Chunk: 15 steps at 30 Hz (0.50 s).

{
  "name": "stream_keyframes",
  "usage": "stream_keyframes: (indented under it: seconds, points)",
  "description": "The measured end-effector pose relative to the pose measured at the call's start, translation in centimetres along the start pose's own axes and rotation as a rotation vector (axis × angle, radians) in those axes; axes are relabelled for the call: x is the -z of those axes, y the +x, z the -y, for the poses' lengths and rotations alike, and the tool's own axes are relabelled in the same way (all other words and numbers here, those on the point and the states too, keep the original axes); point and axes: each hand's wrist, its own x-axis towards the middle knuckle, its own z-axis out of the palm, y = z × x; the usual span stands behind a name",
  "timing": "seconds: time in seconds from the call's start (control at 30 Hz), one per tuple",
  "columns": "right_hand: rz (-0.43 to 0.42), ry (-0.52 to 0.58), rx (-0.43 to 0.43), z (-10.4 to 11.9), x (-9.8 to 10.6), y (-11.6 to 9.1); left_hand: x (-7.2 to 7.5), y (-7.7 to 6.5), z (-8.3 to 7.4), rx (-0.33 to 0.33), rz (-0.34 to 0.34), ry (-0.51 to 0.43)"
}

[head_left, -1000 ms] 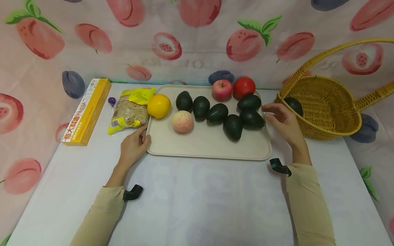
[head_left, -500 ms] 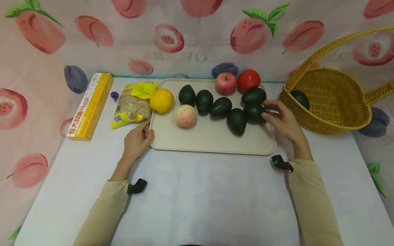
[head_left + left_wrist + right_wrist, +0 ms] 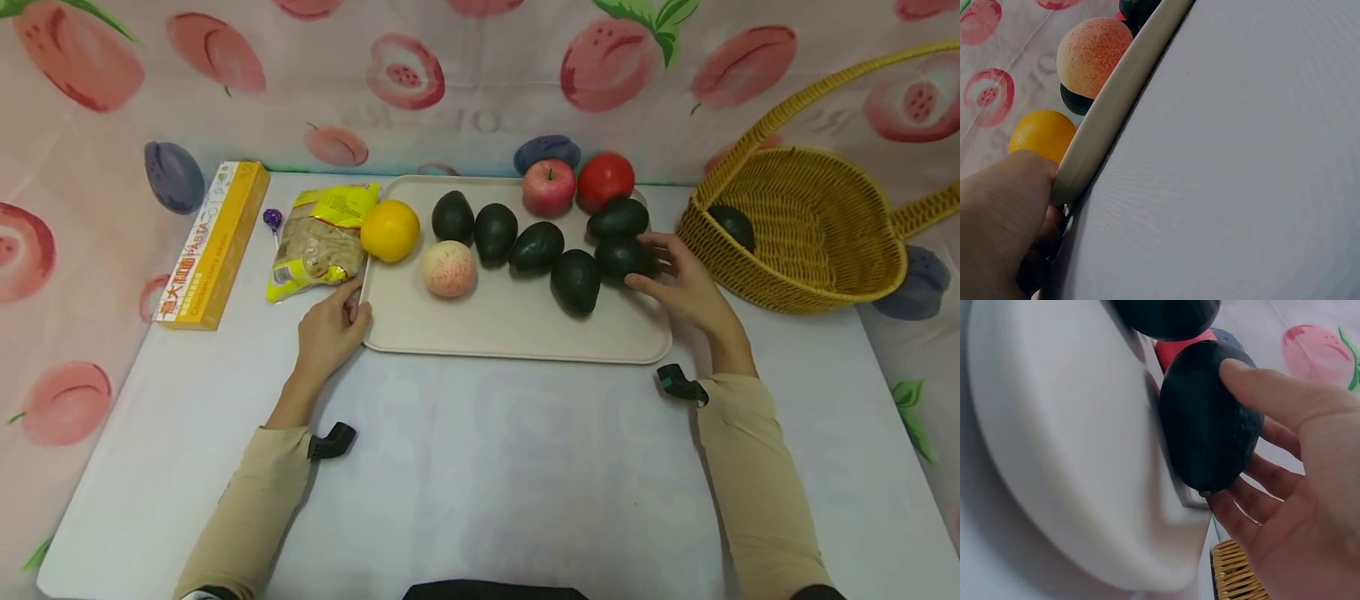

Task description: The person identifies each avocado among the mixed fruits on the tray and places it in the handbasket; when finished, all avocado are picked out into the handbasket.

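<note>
On a beige tray (image 3: 480, 329) several dark green avocados lie in the middle and right. My right hand (image 3: 690, 287) holds the rightmost avocado (image 3: 618, 258). Its thumb lies along the near side and its fingers reach round the far side; the right wrist view shows that avocado (image 3: 1210, 419) between thumb and fingers, low over the tray. At the tray's left edge rests my left hand (image 3: 328, 329), its thumb at the rim and its other fingers curled below it in the left wrist view. Beside this hand sit an orange (image 3: 390, 231) and a peach (image 3: 449, 269).
A wicker basket (image 3: 795, 287) with a tall handle stands right of the tray, one avocado (image 3: 732, 227) inside. An apple (image 3: 549, 187) and a tomato (image 3: 606, 182) sit at the tray's back edge. Leftward are a yellow bag (image 3: 322, 242), a lollipop (image 3: 273, 219) and a pasta box (image 3: 213, 246).
My right hand has moved left from the tray's right edge and taken hold of the rightmost avocado. The left hand has stayed at the tray's left rim. The head view has shifted slightly.
</note>
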Motion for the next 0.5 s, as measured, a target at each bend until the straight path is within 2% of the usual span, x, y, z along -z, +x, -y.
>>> stream_keyframes:
  seconds: [0.5]
  points:
    - [-0.011, -0.072, -0.006, -1.1, 0.0, 0.3, 0.0, 0.1, 0.0, 0.008, 0.013, 0.002]
